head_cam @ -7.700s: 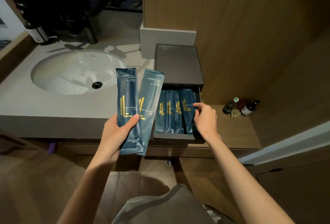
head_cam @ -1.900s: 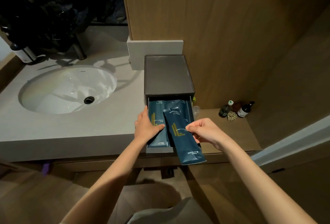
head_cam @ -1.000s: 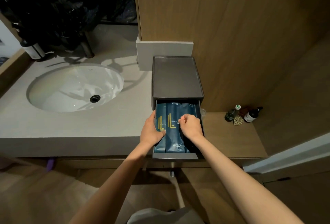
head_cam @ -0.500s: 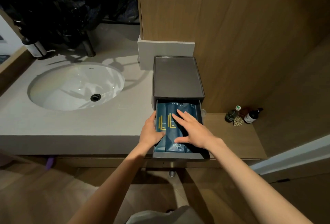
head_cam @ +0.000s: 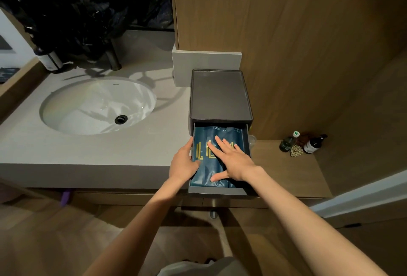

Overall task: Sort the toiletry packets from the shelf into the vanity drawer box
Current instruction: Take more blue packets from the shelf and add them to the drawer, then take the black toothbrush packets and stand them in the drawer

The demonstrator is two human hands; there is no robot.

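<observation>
A dark grey drawer box (head_cam: 221, 96) stands at the right end of the vanity counter, its drawer (head_cam: 218, 190) pulled out toward me. Several dark blue toiletry packets (head_cam: 206, 171) with gold lettering lie flat inside it. My right hand (head_cam: 234, 161) lies flat on top of the packets, fingers straight and spread, pressing them down. My left hand (head_cam: 184, 163) rests at the drawer's left edge, its thumb on the leftmost packet and its fingers out of sight behind the drawer's side.
A white oval sink (head_cam: 98, 106) is set in the grey counter (head_cam: 88, 154) to the left. A low wooden shelf (head_cam: 290, 170) on the right carries two small bottles (head_cam: 288, 141) (head_cam: 313, 144). A wood-panelled wall rises behind the box. Dark plastic bags (head_cam: 72, 9) fill the back left.
My right hand went from a fist to flat and spread on the packets. The last packet, held over the drawer earlier, now lies inside. My left hand stays at the drawer's left edge.
</observation>
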